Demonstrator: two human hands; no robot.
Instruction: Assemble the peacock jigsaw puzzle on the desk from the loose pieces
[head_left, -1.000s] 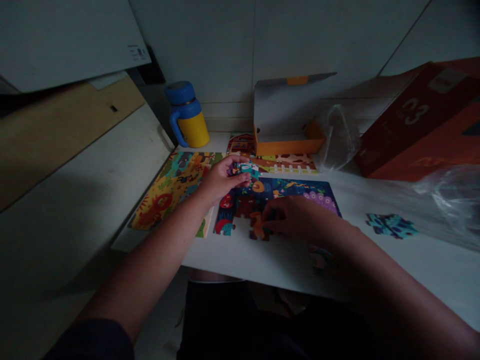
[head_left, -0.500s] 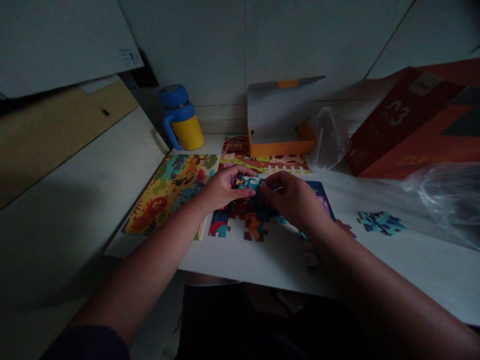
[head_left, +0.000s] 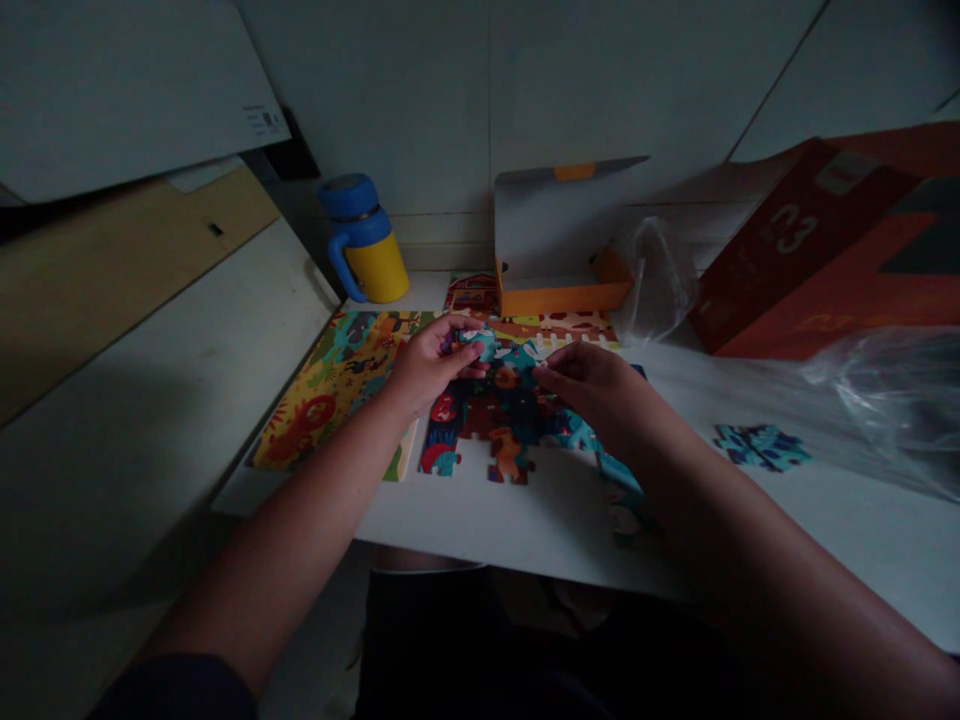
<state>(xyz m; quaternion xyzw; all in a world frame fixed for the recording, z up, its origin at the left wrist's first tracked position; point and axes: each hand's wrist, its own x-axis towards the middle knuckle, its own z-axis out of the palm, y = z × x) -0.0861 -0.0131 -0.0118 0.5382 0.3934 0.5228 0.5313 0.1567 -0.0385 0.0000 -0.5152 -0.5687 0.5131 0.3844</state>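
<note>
Teal puzzle piece (head_left: 480, 345) is sitting pinched in the left hand (head_left: 427, 365), its fingers closing on it just above the half-built jigsaw (head_left: 495, 425). The right hand (head_left: 589, 395) is reaching in alongside, fingers slightly curled over the pieces; whether it's gripping anything, I can't tell. A loose piece (head_left: 761, 447) is lying rightward on the white table (head_left: 525, 530).
</note>
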